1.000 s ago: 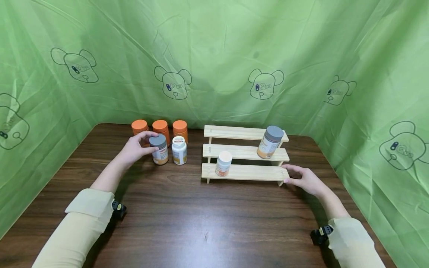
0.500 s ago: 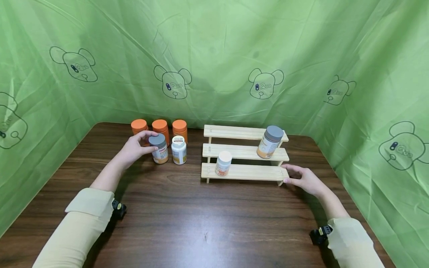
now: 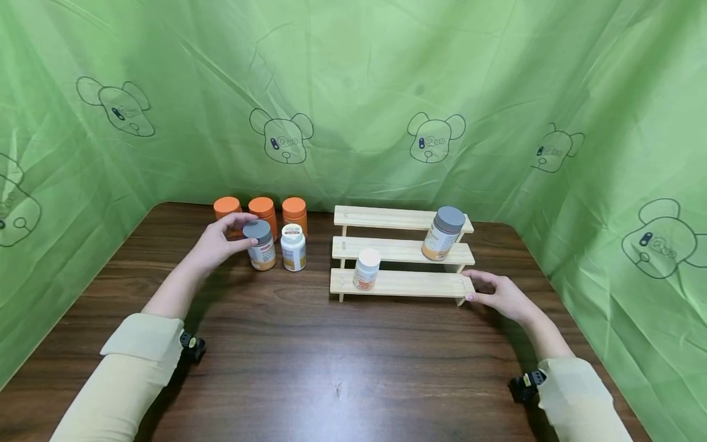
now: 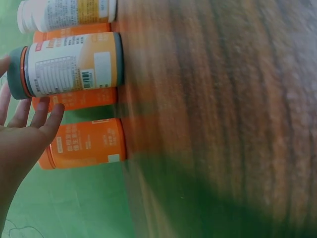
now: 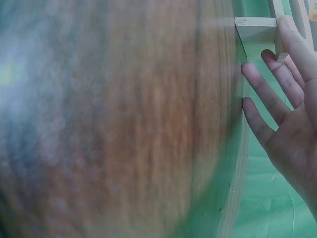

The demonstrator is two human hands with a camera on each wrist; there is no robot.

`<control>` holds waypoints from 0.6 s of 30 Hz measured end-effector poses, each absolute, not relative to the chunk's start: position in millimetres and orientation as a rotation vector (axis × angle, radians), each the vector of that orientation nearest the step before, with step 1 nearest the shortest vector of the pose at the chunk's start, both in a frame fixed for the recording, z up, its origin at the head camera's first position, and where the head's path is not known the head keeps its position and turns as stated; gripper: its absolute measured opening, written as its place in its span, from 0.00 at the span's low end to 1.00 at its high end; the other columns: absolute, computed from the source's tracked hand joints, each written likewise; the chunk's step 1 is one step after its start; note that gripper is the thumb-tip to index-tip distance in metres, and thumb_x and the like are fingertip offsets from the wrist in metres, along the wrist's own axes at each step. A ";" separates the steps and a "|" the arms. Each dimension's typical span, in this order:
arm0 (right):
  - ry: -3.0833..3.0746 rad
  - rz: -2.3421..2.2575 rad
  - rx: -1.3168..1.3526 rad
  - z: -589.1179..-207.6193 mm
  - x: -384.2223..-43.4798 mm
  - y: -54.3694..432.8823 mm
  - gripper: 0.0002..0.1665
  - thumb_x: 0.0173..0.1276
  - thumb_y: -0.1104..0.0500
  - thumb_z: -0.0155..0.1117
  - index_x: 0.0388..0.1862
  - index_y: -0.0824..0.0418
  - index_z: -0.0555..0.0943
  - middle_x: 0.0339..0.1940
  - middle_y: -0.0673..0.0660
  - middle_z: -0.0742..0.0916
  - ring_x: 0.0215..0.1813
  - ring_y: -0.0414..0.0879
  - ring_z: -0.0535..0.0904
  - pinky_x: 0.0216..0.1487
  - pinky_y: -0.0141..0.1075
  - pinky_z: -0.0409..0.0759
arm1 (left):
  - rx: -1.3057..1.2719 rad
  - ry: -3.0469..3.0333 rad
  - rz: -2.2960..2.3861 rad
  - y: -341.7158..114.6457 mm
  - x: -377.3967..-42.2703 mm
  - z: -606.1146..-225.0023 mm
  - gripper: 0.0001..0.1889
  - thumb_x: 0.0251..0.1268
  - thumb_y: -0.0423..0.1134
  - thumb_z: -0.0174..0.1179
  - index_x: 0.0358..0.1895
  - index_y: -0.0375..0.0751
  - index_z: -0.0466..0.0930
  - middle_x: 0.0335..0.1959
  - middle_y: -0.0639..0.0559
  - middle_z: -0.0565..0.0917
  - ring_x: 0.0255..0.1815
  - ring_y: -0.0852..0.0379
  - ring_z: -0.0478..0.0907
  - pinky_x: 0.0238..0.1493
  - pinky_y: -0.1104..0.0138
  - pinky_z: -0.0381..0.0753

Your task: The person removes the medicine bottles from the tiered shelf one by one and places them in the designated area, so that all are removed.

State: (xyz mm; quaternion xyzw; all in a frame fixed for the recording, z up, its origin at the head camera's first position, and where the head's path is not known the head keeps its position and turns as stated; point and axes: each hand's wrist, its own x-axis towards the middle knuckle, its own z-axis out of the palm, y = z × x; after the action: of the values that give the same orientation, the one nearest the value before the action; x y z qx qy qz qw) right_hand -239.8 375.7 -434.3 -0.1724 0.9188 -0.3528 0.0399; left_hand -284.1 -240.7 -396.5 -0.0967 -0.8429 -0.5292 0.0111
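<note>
My left hand (image 3: 216,247) grips the grey lid of an orange-and-white supplement jar (image 3: 264,254), thumb on the near side and fingers behind. In the left wrist view this jar (image 4: 74,64) stands upright with its label and barcode showing. Right beside it is a white bottle (image 3: 294,250) with a printed cap. My right hand (image 3: 499,296) pinches the right end of the lowest board of a three-tier wooden shelf (image 3: 414,283). In the right wrist view the thumb lies against the board end (image 5: 255,22), and the lower fingers are spread.
Behind the left hand stand three orange jars (image 3: 294,212) in a row. A small white bottle (image 3: 367,270) sits on the lowest tier at left, and another grey-lidded jar (image 3: 444,233) on the middle tier at right. A green curtain (image 3: 353,123) surrounds the wooden table (image 3: 309,356).
</note>
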 end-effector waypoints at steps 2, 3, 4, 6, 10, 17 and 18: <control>2.812 -1.087 -0.520 -433.6 -239.6 375.6 0.32 0.59 0.51 0.70 0.63 0.54 0.74 0.49 0.54 0.85 0.47 0.37 0.79 0.47 0.30 0.76 | -0.312 -2.613 -1.657 -239.4 -283.1 -393.6 0.28 0.60 0.40 0.65 0.63 0.43 0.69 0.61 0.45 0.72 0.61 0.50 0.67 0.60 0.53 0.65; 2.810 -1.086 -0.522 -433.4 -239.5 375.8 0.32 0.60 0.51 0.70 0.63 0.54 0.74 0.50 0.55 0.85 0.48 0.37 0.79 0.47 0.29 0.76 | -0.319 -2.604 -1.659 -238.6 -282.6 -391.8 0.28 0.60 0.41 0.65 0.63 0.43 0.69 0.61 0.45 0.72 0.61 0.49 0.67 0.62 0.53 0.65; 2.808 -1.083 -0.523 -433.3 -239.5 375.6 0.32 0.60 0.51 0.69 0.63 0.54 0.74 0.50 0.54 0.85 0.48 0.37 0.79 0.47 0.29 0.76 | -0.323 -2.597 -1.659 -238.1 -281.8 -390.3 0.27 0.60 0.42 0.65 0.62 0.44 0.69 0.62 0.46 0.72 0.62 0.50 0.67 0.63 0.52 0.64; 2.809 -1.077 -0.528 -433.2 -239.4 375.2 0.32 0.60 0.51 0.69 0.63 0.54 0.73 0.50 0.54 0.84 0.48 0.37 0.79 0.47 0.30 0.76 | -0.338 -2.586 -1.652 -237.0 -280.4 -386.6 0.27 0.60 0.43 0.65 0.62 0.43 0.70 0.62 0.46 0.72 0.62 0.49 0.67 0.63 0.51 0.64; 2.820 -1.074 -0.528 -433.4 -239.2 374.5 0.31 0.60 0.51 0.70 0.62 0.54 0.74 0.49 0.55 0.85 0.47 0.37 0.79 0.47 0.30 0.76 | -0.365 -2.573 -1.642 -234.8 -278.7 -379.2 0.27 0.61 0.45 0.64 0.62 0.44 0.69 0.63 0.45 0.72 0.64 0.49 0.67 0.64 0.50 0.65; 2.830 -1.075 -0.561 -434.5 -239.7 375.0 0.31 0.61 0.53 0.69 0.62 0.57 0.74 0.47 0.59 0.85 0.46 0.41 0.79 0.45 0.29 0.76 | -0.418 -2.524 -1.630 -225.6 -275.7 -366.4 0.26 0.61 0.44 0.64 0.61 0.43 0.70 0.62 0.46 0.73 0.66 0.48 0.66 0.67 0.50 0.62; 2.826 -1.076 -0.562 -434.5 -239.7 375.0 0.31 0.61 0.53 0.68 0.63 0.57 0.74 0.47 0.59 0.85 0.46 0.41 0.79 0.44 0.28 0.76 | -0.418 -2.519 -1.619 -223.7 -275.0 -364.4 0.26 0.61 0.44 0.64 0.61 0.43 0.70 0.62 0.46 0.73 0.66 0.49 0.66 0.68 0.51 0.62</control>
State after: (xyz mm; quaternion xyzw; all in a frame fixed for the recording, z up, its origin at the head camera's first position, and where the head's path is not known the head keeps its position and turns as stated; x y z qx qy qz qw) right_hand -239.7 375.0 -434.5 -0.1825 0.9184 -0.3496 0.0328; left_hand -275.0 -223.7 -364.4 -0.1379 -0.8318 -0.5345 0.0590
